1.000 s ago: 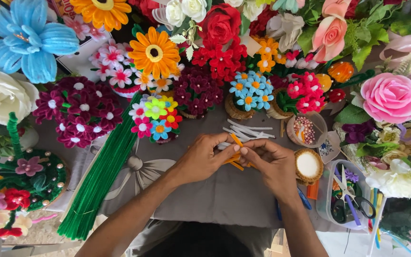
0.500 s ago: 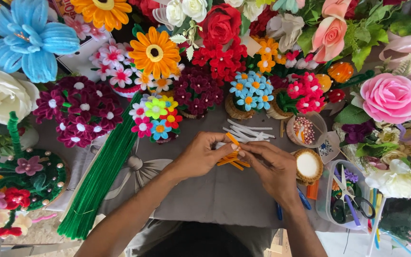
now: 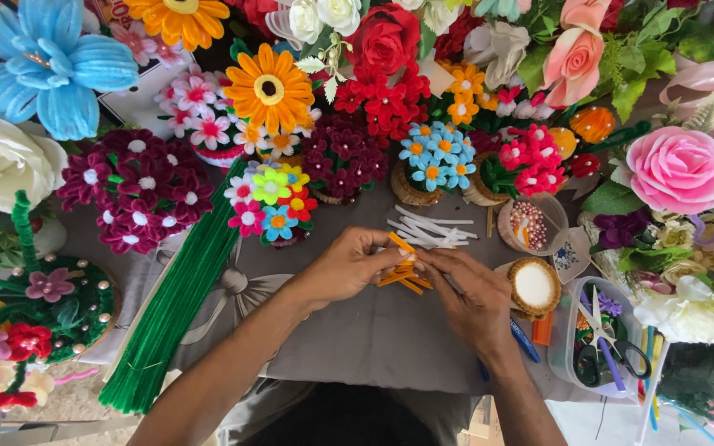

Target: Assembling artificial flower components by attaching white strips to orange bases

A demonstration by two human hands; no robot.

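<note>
Head view showed your left hand (image 3: 345, 268) and right hand (image 3: 473, 297) pinching the orange pipe-cleaner bundle (image 3: 402, 272), drawn slightly closer together than a second earlier, tightening it.

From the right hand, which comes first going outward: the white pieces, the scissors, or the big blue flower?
From the right hand:
1. White pieces, just beyond its fingertips.
2. Scissors, in the tub on its outer side.
3. Blue flower, far top-left corner.
</note>
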